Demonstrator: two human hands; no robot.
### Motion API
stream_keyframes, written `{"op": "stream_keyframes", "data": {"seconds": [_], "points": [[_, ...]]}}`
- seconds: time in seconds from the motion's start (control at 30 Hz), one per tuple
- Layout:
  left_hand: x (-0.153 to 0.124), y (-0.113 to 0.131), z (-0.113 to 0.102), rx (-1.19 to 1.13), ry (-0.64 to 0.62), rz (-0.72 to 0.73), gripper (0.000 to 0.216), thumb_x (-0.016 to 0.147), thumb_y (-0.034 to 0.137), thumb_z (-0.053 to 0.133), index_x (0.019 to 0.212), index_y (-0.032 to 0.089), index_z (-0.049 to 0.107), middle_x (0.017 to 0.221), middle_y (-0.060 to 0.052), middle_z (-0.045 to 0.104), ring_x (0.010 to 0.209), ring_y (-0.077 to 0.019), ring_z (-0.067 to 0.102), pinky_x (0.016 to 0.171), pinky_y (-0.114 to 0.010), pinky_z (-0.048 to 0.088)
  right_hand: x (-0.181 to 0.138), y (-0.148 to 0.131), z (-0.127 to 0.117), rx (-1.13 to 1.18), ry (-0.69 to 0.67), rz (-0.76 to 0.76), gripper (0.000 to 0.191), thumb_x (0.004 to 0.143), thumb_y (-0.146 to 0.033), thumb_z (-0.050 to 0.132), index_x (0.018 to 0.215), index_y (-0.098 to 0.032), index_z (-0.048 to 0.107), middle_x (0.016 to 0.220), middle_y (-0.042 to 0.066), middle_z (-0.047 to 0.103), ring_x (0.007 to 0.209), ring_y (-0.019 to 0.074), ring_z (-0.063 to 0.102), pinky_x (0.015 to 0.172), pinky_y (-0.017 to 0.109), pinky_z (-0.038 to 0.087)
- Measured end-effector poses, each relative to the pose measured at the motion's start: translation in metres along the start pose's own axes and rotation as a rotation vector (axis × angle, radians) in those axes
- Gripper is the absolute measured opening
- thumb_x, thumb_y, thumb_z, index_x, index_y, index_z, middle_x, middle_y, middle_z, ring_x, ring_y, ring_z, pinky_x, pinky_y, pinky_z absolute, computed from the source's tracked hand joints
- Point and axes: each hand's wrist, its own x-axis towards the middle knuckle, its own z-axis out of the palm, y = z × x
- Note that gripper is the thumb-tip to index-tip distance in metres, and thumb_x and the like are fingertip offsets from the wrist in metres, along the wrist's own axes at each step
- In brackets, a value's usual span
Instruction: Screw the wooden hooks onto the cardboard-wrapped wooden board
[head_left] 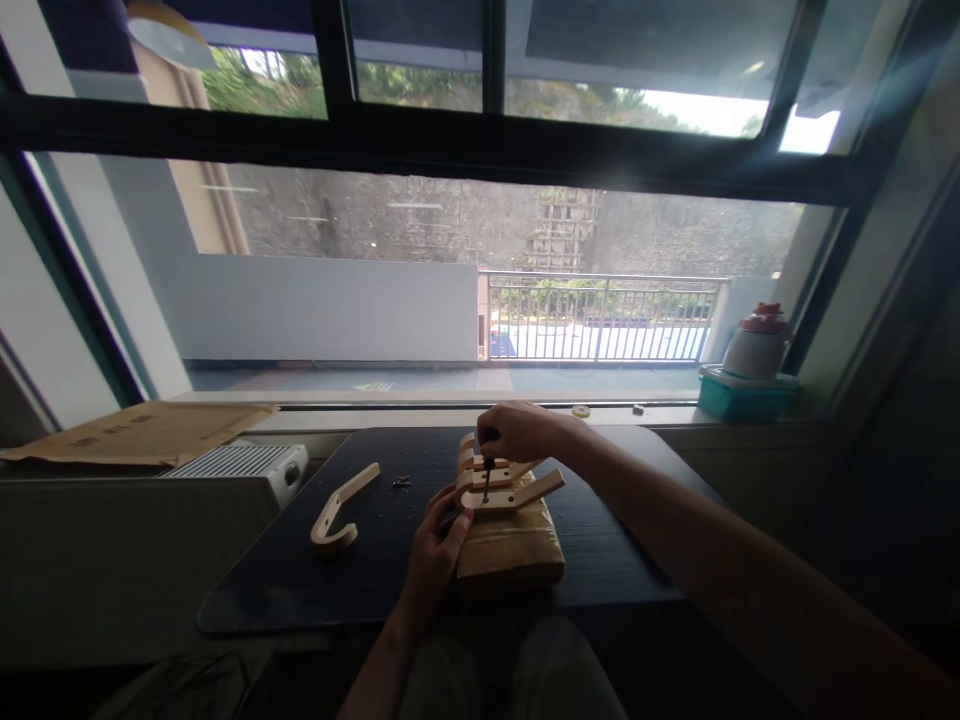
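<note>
My right hand [517, 430] is closed around the dark handle of a screwdriver [487, 484], held upright. Its tip meets the nearest wooden hook [541, 487] at a hole near the curved end. Beside it, my left hand [433, 552] grips that hook's curved end, thumb in front and fingers behind. A dark spot, a screw or hole, shows farther along the hook. More wooden hooks [491, 476] lie in a row behind it, partly covered by my right hand. Under them is a brown block [510, 550] with a shiny wrapping.
A loose wooden hook [330, 515] lies at left on the dark table [270, 590], near a small pile of screws [403, 482]. Brown cardboard [150, 430] rests over a white radiator [292, 475]. On the windowsill stand a teal box [742, 396] and a white bottle [754, 352].
</note>
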Motion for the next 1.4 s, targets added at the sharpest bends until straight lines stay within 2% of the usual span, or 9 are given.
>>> {"op": "stream_keyframes", "data": {"seconds": [0.2,0.33,0.5,0.87,1.0,1.1,1.27,1.4], "points": [[0.001,0.003,0.0,0.009,0.0,0.021,0.03,0.075,0.039,0.061,0.099,0.02,0.064,0.127,-0.007,0.051,0.105,-0.0253,0.058,0.083,-0.03,0.051,0.004,-0.001,0.0,-0.016,0.001,0.076,0.029,0.082,-0.035,0.051,0.096,-0.014,0.066,0.087,0.008,0.066,0.066,0.012,0.054,0.054,0.023,0.037],[0.001,0.004,0.0,0.011,0.004,0.034,0.03,0.075,0.039,0.061,0.097,0.019,0.065,0.127,-0.008,0.052,0.106,-0.0253,0.058,0.082,-0.029,0.051,0.004,0.0,-0.004,-0.016,-0.023,0.079,0.031,0.079,-0.037,0.055,0.1,-0.016,0.066,0.087,0.006,0.067,0.064,0.0115,0.055,0.052,0.022,0.037],[-0.001,0.006,-0.001,0.015,0.001,0.019,0.03,0.075,0.038,0.062,0.099,0.02,0.065,0.127,-0.007,0.052,0.104,-0.025,0.059,0.082,-0.03,0.051,0.001,0.001,-0.005,-0.011,-0.034,0.041,0.026,0.076,-0.03,0.057,0.098,-0.019,0.067,0.088,0.003,0.067,0.067,0.0112,0.054,0.053,0.022,0.037],[-0.001,0.009,0.001,0.011,0.014,0.024,0.028,0.075,0.037,0.062,0.096,0.019,0.065,0.125,-0.008,0.053,0.108,-0.0255,0.056,0.085,-0.03,0.049,0.002,0.0,0.001,-0.024,-0.014,0.121,0.033,0.082,-0.037,0.051,0.097,-0.013,0.067,0.086,0.009,0.067,0.063,0.0121,0.054,0.05,0.023,0.036],[-0.001,0.008,0.001,0.002,0.009,0.028,0.03,0.074,0.038,0.062,0.096,0.018,0.065,0.126,-0.008,0.053,0.104,-0.0252,0.059,0.082,-0.03,0.051,0.002,0.002,-0.002,-0.025,-0.021,0.115,0.034,0.08,-0.041,0.053,0.097,-0.015,0.067,0.083,0.007,0.067,0.061,0.0117,0.055,0.051,0.023,0.036],[0.0,0.007,0.0,0.003,0.006,0.026,0.031,0.075,0.039,0.061,0.098,0.019,0.065,0.127,-0.008,0.052,0.103,-0.0248,0.06,0.08,-0.03,0.052,0.0,0.004,-0.005,-0.016,-0.005,0.079,0.036,0.076,-0.043,0.058,0.102,-0.019,0.066,0.092,0.005,0.067,0.067,0.012,0.056,0.054,0.023,0.037],[-0.001,0.008,0.001,0.016,0.017,0.023,0.03,0.074,0.039,0.062,0.096,0.019,0.066,0.125,-0.008,0.054,0.107,-0.0258,0.057,0.083,-0.03,0.05,-0.002,0.004,-0.004,-0.011,-0.026,0.047,0.024,0.077,-0.033,0.057,0.095,-0.022,0.067,0.085,0.001,0.067,0.066,0.0112,0.054,0.054,0.023,0.037],[-0.001,0.011,0.001,0.023,0.032,0.023,0.029,0.073,0.039,0.062,0.094,0.02,0.067,0.124,-0.007,0.055,0.109,-0.0261,0.056,0.085,-0.03,0.049,-0.001,0.005,-0.001,-0.007,-0.029,0.061,0.025,0.079,-0.033,0.056,0.097,-0.019,0.066,0.086,0.002,0.066,0.066,0.0108,0.054,0.054,0.023,0.037]]}}
